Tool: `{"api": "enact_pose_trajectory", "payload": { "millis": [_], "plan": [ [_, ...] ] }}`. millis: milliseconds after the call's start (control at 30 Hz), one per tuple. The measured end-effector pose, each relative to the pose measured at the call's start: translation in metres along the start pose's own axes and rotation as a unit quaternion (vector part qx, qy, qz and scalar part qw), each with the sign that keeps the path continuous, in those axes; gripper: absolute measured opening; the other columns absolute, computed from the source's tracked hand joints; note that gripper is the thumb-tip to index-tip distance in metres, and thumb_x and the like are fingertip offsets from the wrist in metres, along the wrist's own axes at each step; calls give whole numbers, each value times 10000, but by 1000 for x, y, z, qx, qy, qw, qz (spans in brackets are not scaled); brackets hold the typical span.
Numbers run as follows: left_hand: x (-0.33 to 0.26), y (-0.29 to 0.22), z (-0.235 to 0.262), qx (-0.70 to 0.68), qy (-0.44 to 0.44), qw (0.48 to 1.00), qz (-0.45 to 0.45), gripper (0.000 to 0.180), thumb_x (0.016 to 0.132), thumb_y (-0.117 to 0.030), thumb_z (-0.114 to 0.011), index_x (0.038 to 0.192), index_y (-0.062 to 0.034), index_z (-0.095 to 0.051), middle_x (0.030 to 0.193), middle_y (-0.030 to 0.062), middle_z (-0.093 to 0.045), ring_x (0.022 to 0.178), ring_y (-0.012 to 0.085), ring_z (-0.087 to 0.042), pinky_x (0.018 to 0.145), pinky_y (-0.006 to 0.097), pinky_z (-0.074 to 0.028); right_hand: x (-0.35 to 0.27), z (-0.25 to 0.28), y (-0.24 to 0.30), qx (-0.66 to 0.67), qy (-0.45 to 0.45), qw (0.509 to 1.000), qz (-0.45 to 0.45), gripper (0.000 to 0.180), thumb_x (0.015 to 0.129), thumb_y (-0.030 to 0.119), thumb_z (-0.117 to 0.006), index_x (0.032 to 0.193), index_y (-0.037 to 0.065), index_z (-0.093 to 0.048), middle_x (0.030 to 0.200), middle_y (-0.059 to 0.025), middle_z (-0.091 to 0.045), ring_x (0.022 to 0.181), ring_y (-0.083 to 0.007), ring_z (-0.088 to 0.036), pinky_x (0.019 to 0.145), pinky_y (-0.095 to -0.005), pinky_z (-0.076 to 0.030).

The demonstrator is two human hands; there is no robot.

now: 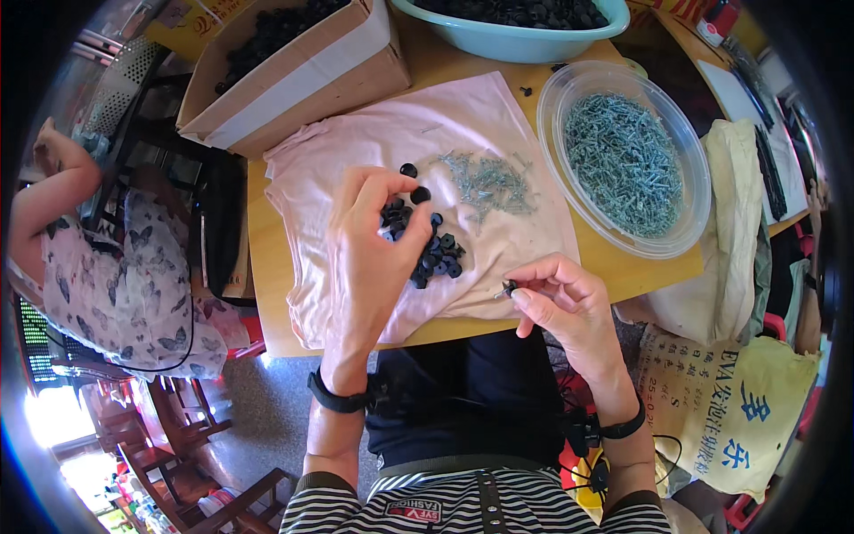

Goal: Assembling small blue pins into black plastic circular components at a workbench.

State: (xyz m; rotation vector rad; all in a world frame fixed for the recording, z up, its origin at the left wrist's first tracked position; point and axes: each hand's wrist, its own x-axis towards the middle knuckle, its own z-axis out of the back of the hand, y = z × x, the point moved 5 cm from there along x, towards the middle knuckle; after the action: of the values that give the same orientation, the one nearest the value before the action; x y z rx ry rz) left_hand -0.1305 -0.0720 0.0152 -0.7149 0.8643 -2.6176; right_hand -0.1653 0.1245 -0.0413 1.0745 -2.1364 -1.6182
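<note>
My left hand (pixel 366 245) is raised over the pink cloth (pixel 325 169), thumb and forefinger closed on a small black round cap (pixel 420 194). Below and beside it lies a pile of similar black caps (pixel 442 258), partly covered by that hand. To the right, near the table's front edge, my right hand (pixel 569 307) pinches a screw with a black cap on it (pixel 508 288); the screw's thin end points left. Beyond it, loose silver screws (pixel 487 185) are scattered on the cloth.
A clear round tub (pixel 549 133) full of screws stands at right. At the back are a cardboard box (pixel 311 76) and a pale blue basin (pixel 507 44), both holding black parts. Another person (pixel 124 267) sits at left. A printed sack (pixel 712 409) is at lower right.
</note>
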Motion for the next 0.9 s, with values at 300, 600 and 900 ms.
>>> {"api": "enact_pose_trajectory", "payload": {
  "millis": [300,600,900],
  "plan": [
    [-74,-8,-3,-522,113,842,77,344,812,73,-626,1147,21,-568,1060,100,-589,981,163,-589,849,271,-470,-20,-26,29,-51,-21,993,103,198,882,84,-612,1052,-12,-581,970,-62,-617,792,-76,-565,621,-206,-485],
    [-103,-5,-2,-563,85,814,115,379,798,62,-661,1160,34,-552,1082,102,-575,1002,163,-586,854,276,-493,-28,-55,25,-56,34,990,123,215,894,77,-591,1090,-2,-548,1021,-93,-631,843,-96,-586,625,-207,-480],
    [-110,-5,2,-574,29,816,65,284,809,94,-623,1085,49,-572,1086,111,-566,1004,175,-591,884,306,-505,-23,-54,14,45,32,997,51,230,898,133,-595,1081,1,-553,966,-112,-645,814,-129,-604,581,-221,-501]
  ]
}}
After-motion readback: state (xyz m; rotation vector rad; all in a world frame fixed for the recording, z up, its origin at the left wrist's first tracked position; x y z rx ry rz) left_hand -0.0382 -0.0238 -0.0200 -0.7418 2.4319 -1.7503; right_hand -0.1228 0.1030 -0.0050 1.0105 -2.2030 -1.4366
